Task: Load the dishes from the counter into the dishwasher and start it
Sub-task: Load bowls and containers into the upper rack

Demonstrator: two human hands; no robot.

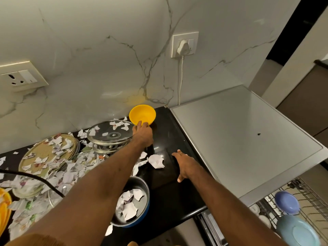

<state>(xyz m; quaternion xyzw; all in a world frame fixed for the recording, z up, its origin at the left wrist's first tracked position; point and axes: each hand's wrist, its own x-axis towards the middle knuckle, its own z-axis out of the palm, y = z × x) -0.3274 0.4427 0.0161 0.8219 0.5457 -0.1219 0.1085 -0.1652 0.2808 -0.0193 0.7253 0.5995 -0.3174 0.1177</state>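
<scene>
A yellow bowl (pixel 142 114) stands at the back of the black counter (pixel 170 192), against the marble wall. My left hand (pixel 142 134) reaches to it, and its fingers curl over the near rim. My right hand (pixel 184 165) hovers flat over the counter with fingers spread, holding nothing. A glass lid (pixel 111 133) lies on steel vessels left of the bowl. Golden plates (pixel 44 153) and a blue-sided pan (pixel 134 201) carry torn paper scraps. At lower right the dishwasher rack (pixel 305 194) is pulled out, with a purple bowl (pixel 286 202) and a pale blue plate (pixel 298 231) in it.
The dishwasher's grey top (pixel 239 139) adjoins the counter on the right. A white plug and cable (pixel 183 48) hang on the wall behind. A black cable (pixel 35 178) crosses the scrap-covered left side. A crumpled paper piece (pixel 156 161) lies between my hands.
</scene>
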